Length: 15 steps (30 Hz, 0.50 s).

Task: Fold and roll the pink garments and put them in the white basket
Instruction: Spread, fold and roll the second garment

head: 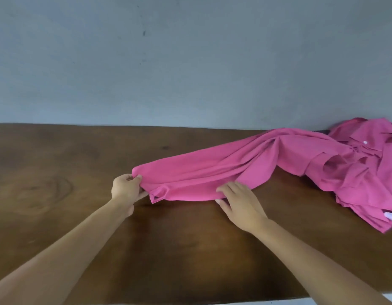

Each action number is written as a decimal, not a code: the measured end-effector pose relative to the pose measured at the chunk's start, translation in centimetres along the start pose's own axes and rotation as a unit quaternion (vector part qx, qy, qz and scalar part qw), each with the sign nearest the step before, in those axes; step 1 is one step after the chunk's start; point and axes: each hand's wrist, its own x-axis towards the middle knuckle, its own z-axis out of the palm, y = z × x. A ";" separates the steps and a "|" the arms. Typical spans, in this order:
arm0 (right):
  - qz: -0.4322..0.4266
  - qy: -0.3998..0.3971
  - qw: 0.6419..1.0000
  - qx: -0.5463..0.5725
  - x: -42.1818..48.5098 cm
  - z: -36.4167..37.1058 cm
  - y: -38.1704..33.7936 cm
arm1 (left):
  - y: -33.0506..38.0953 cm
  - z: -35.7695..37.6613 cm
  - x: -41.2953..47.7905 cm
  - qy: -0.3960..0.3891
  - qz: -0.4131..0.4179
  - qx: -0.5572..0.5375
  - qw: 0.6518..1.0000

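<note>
**Garment stretched rightward from the left hand to the heap**

Nearest us, two bare forearms reach up the brown wooden surface (65,179). The left hand (125,189) pinches the very tip of a pink garment (212,172), fingers and thumb curled round a bunch of cloth. The right hand (241,203) sits just along the same near hem, fingers laid over the cloth and thumb at the edge below it; we cannot tell whether it pinches or only presses.

From those hands the garment's long axis runs to the right and away, drawn out in loose lengthwise folds. Its far end merges into a crumpled heap of pink garments (371,172) against the grey wall (190,62). Both hands hold the near-left end, so we judge that any spreading or folding starts from here, with the left hand at the tip.

The heap may drag on the far end. The white basket is not in view.
</note>
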 end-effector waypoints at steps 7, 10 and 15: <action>0.127 -0.018 0.992 -0.006 1.4 2.6 -3.5 | 0.0 -6.3 4.0 0.062 0.023 0.121 0.990; 0.171 0.015 0.985 -0.019 2.3 2.8 -5.7 | 0.6 -8.2 4.7 0.071 0.102 0.230 0.965; 0.238 0.013 0.971 -0.008 2.2 2.0 -9.1 | 0.7 -7.2 2.4 -0.080 0.396 0.309 0.861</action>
